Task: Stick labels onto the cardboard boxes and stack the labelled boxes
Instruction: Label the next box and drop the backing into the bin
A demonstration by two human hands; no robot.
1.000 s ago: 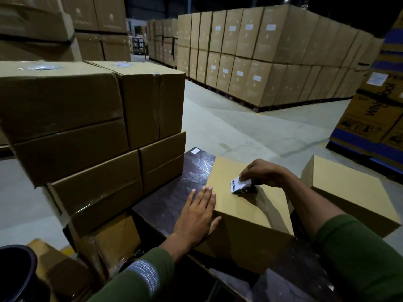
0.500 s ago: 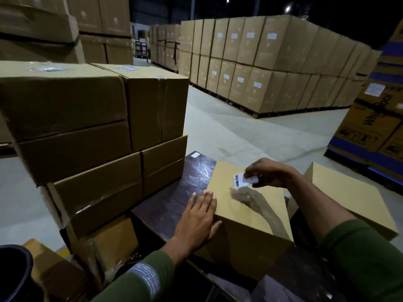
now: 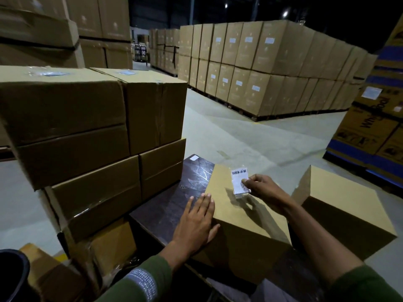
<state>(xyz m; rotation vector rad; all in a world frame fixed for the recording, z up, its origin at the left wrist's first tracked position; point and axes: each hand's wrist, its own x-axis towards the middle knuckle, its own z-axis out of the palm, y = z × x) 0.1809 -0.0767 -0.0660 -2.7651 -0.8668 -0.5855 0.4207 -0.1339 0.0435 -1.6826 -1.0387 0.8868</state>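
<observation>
The cardboard box (image 3: 242, 216) sits on the dark patterned counter (image 3: 174, 205), its plain top facing up and one corner turned toward the person. Above its far part the right hand (image 3: 265, 189) pinches a small white label (image 3: 239, 180) between thumb and fingertips; the label stands nearly upright, barcode at its top edge, with its lower end close to the box top, though whether it touches there cannot be told. A shiny backing or film shows at the label's bottom. The left hand (image 3: 196, 223) lies flat with straight fingers on the near left edge of the same box, partly over the counter, gripping nothing. Both arms wear green sleeves.

To the right, a second plain box (image 3: 340, 210) stands just beside the first one. On the left, a stack of larger boxes (image 3: 87, 131) rises beside the counter, with clear tape and pale labels on the top ones. Beyond the concrete floor (image 3: 239, 136), a long block of labelled cartons (image 3: 272, 68) stands on pallets. A dark round container (image 3: 12, 277) shows at the lower left corner.
</observation>
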